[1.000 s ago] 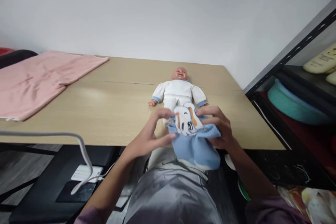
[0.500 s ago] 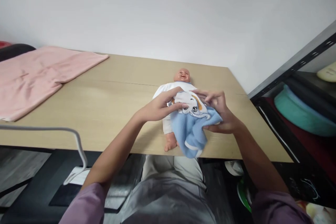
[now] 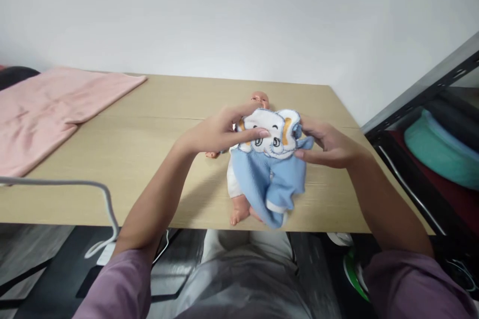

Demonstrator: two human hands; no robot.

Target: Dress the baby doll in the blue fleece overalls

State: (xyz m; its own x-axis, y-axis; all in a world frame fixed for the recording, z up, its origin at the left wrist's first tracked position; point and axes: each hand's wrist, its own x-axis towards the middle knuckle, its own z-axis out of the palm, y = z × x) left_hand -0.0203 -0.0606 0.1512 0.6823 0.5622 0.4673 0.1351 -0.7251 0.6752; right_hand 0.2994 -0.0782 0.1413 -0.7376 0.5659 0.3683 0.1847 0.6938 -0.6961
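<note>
Plain pale wall (image 3: 187, 20) backs your wood-topped desk (image 3: 149, 159), whose near edge runs right before you. Your left hand (image 3: 232, 132) is partly closed, thumb laid over the printed white face of the blue cloth (image 3: 286, 177), fingers mostly hidden behind it. Your right hand (image 3: 325, 142) pinches the cloth's other side, thumb in front, its fingertips out of sight. Gripping opposite sides probably keeps the printed part spread, while the lower folds hang loose toward the near edge. Behind the cloth lies the doll (image 3: 259, 98), face up, head toward the far edge and feet by the near one, presumably so its whole length is within your reach. Pink fabric (image 3: 56, 109) lies well apart toward the desk's far left corner; beyond the right edge, a dark rack (image 3: 447, 79) holds a teal basin (image 3: 441, 149).
</note>
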